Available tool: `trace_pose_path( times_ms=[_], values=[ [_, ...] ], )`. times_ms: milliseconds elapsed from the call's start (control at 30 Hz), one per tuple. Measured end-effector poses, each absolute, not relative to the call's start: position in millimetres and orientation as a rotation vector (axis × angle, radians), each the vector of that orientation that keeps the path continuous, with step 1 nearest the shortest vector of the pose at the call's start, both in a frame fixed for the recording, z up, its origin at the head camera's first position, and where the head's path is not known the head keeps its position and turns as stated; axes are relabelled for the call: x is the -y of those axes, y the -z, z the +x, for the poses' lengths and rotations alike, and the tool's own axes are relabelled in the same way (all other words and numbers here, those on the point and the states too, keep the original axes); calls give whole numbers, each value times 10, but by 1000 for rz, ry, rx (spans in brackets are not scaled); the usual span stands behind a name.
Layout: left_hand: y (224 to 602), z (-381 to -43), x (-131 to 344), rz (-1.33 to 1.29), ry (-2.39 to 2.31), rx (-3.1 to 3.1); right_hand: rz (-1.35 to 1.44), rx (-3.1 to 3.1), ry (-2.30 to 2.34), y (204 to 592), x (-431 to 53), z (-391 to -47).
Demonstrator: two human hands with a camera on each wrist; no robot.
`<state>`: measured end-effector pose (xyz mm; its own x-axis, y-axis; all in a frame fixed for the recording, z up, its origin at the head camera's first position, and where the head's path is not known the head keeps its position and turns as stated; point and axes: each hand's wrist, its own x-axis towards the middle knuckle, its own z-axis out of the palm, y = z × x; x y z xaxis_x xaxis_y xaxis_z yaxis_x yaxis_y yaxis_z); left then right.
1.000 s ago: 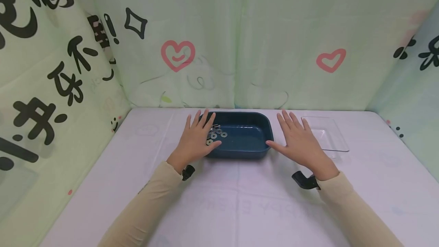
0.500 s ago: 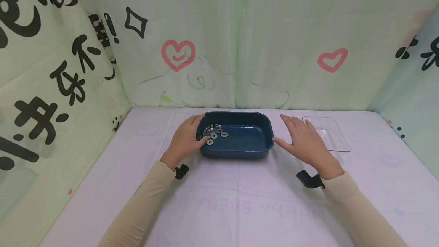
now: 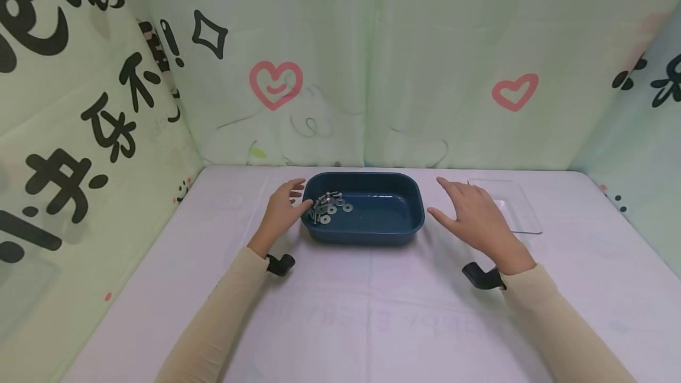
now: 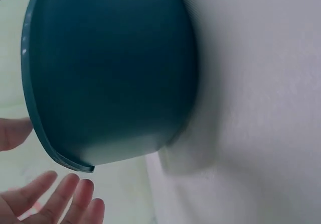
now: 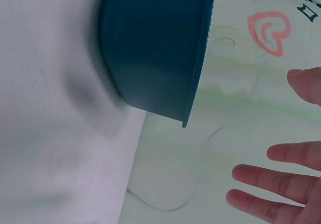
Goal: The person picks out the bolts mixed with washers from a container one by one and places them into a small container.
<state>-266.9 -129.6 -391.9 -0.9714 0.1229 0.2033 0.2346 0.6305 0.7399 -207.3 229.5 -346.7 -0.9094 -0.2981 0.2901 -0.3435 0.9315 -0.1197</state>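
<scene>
A dark blue rectangular tub (image 3: 378,214) stands on the table in the head view. Flat metal washers (image 3: 332,210) and several small bolts (image 3: 326,198) lie gathered at its left end. My left hand (image 3: 281,210) is at the tub's left end, thumb right at the rim and fingers loosely bent beside it. Off the right end is my right hand (image 3: 479,220), thumb and fingers spread, with nothing in it. In the left wrist view the tub's outer wall (image 4: 115,73) fills the middle, with my fingertips (image 4: 83,191) past its rim.
To the right, partly behind my right hand, lies a clear plastic tray or lid (image 3: 524,211). The table (image 3: 367,312) has a pale cloth over it. Printed curtains (image 3: 340,46) hang behind it and on both sides.
My left hand has moved left from over the tub to its left end, uncovering the bolts. My right hand has drawn slightly right, away from the rim. The tub shifted slightly left at most.
</scene>
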Motion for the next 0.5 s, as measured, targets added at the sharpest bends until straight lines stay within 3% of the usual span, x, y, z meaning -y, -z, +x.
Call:
trace_pose_path(
  times_ms=[500],
  values=[
    [3925, -2753, 1316, 33, 1724, 2653, 551, 2753, -351, 3420, -2177, -2229]
  ],
)
